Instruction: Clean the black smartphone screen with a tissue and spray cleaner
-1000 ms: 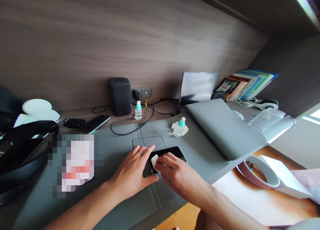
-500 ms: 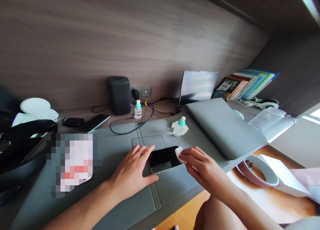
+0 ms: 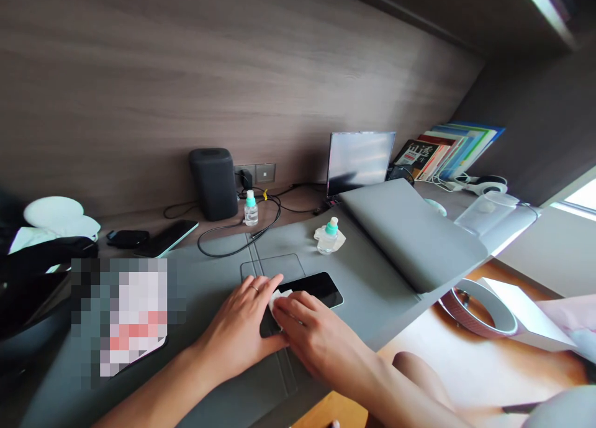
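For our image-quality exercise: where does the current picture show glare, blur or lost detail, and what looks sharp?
Head view: pale sheen across the upright screen, floor washed out at lower right; head view, right edge: pink item soft; head view, left: coarse pixel blocks hide detail; head view, middle: phone edge fairly crisp.

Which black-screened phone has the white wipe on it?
The front phone on the gray mat: the right hand holds the white wipe over its left end. The other phone lies farther back, near the black speaker, without a wipe.
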`<state>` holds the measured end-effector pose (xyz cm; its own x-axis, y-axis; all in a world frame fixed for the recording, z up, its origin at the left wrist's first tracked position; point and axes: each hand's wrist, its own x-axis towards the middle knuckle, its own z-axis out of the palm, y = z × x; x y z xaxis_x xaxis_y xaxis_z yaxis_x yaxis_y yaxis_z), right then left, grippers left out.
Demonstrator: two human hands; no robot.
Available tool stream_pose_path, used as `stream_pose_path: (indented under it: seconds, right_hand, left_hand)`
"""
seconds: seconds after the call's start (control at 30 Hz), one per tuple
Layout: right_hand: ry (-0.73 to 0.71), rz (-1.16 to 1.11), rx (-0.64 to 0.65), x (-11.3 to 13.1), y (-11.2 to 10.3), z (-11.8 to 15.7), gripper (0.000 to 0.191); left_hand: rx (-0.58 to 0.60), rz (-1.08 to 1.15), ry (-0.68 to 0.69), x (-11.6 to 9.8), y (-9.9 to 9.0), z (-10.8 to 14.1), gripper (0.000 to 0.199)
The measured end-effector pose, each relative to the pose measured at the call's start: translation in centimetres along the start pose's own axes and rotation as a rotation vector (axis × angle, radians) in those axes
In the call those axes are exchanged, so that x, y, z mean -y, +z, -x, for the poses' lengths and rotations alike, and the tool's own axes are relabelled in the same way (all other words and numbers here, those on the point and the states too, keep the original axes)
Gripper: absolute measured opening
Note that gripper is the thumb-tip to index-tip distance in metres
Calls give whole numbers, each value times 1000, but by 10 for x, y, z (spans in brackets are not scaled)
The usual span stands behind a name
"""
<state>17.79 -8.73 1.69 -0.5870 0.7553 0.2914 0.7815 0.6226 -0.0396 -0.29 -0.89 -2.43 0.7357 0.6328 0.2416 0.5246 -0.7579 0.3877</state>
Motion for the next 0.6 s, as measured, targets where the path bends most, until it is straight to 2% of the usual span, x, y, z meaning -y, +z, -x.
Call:
stream_pose_path:
  seconds: [0.13, 0.23, 0.4, 0.6]
  right_hand:
    - [72, -35, 33, 2, 11, 9, 43]
    - [120, -7, 62, 5, 19, 13, 45]
    - [92, 101, 37, 7, 27, 13, 43]
    - [67, 149, 8, 4, 27, 15, 42]
  left_hand:
    - [11, -9, 2, -2, -2, 0, 79]
    - [-4, -18, -2, -3, -2, 0, 74]
    - [-17, -39, -19, -6, -3, 1, 61]
    - [3, -57, -11, -8, -6, 0, 59]
